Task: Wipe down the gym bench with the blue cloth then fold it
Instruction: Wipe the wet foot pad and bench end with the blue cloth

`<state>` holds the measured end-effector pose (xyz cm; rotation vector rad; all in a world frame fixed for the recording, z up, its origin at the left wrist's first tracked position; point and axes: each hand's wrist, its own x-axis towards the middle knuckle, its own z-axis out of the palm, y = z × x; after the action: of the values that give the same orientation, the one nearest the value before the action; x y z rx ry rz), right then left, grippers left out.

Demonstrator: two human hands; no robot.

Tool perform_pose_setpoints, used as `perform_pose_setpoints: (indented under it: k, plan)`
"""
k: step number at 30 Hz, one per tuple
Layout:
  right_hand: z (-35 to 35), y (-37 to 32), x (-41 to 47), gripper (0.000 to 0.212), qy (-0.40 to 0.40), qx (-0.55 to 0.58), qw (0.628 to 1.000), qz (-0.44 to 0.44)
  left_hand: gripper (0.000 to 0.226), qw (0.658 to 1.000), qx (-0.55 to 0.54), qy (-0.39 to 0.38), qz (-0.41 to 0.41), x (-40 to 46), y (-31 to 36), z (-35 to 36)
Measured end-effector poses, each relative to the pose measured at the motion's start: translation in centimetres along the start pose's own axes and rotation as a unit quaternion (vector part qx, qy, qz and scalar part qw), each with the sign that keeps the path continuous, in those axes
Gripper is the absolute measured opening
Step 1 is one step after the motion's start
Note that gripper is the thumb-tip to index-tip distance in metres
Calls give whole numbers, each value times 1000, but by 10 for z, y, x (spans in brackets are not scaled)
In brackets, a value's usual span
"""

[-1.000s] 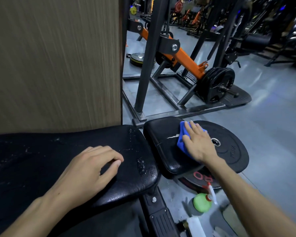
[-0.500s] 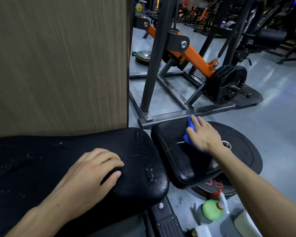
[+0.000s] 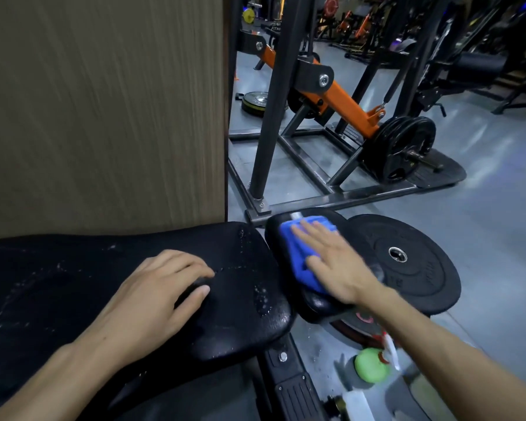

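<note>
The black gym bench has a long wet back pad and a smaller seat pad to its right. The blue cloth lies spread on the seat pad. My right hand presses flat on the cloth, fingers stretched out toward the pad's far left edge. My left hand rests on the back pad with fingers curled and holds nothing. Water droplets speckle the back pad's right end.
A black weight plate lies on the floor against the seat pad. A green spray bottle stands below it. A steel machine frame with an orange arm and loaded plates stands behind. A wooden panel rises at the left.
My right hand has slid the cloth leftward across the seat pad, and the cloth now shows spread wider. My left hand has stayed on the back pad.
</note>
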<state>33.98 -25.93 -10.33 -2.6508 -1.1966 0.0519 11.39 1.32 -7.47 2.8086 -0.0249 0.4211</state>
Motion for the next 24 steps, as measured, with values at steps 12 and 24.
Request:
perform_pose_setpoints:
  k: [12,24]
  plan:
    - [20,-43,-94,78,51,-69,996,21,35,999,21,14,-42,-62,13,-29]
    - [1,-43,-69,96,16,8,995,96,41,991,60,0,-118,-151,32,-63]
